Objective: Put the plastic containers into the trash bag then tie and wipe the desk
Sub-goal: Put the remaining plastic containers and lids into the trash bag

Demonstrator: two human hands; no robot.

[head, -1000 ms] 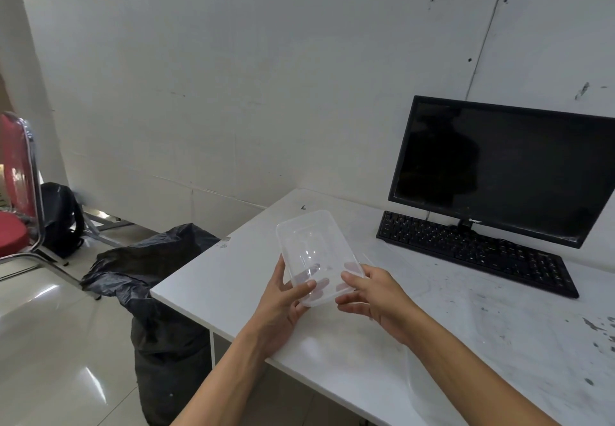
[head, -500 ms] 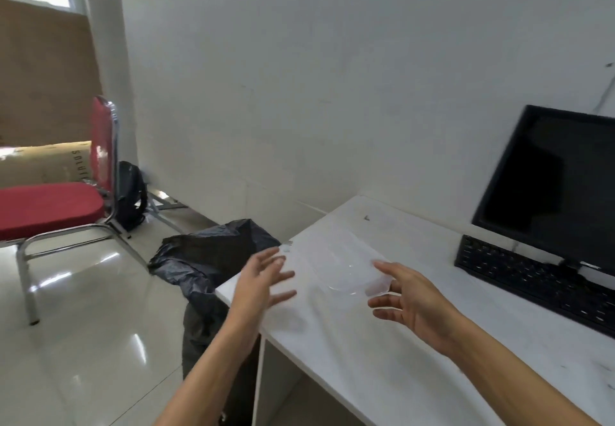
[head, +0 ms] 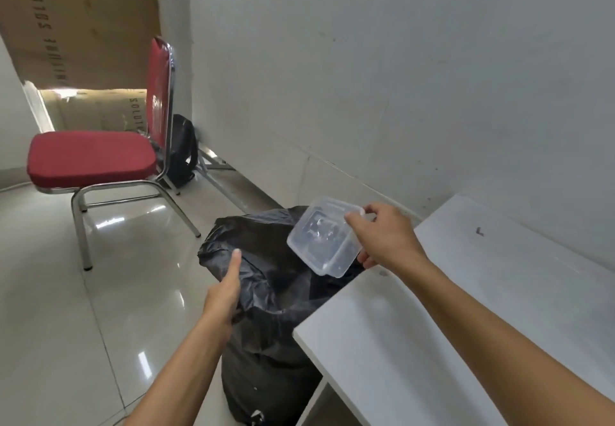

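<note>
I grip the clear plastic container (head: 324, 237) in my right hand (head: 387, 237), fingers (head: 352, 216) hooked over its far rim and thumb under the near side, so it hangs tilted in the air, right above the mouth of the black trash bag (head: 266, 342) and just off the corner of the white bench (head: 466, 309). My left hand (head: 221, 296) holds the bag's near edge, thumb laid straight along the plastic and the other fingers tucked under a fold, which seems to keep the mouth spread. The bag stands on the floor (head: 66, 292) against the end of the bench, crumpled and open. I judge I am in the first part of the job: this container is over the opening but not yet inside, and I have not let go. The bag's inside is too dark for me to tell whether other containers already lie in it, and only one end of the bench shows, so I cannot say how many remain to be fetched. The bag is plainly untied. The bench end shows a dark mark and a small spot near its corner, so the wiping looks undone too, and no cloth is in view.
</note>
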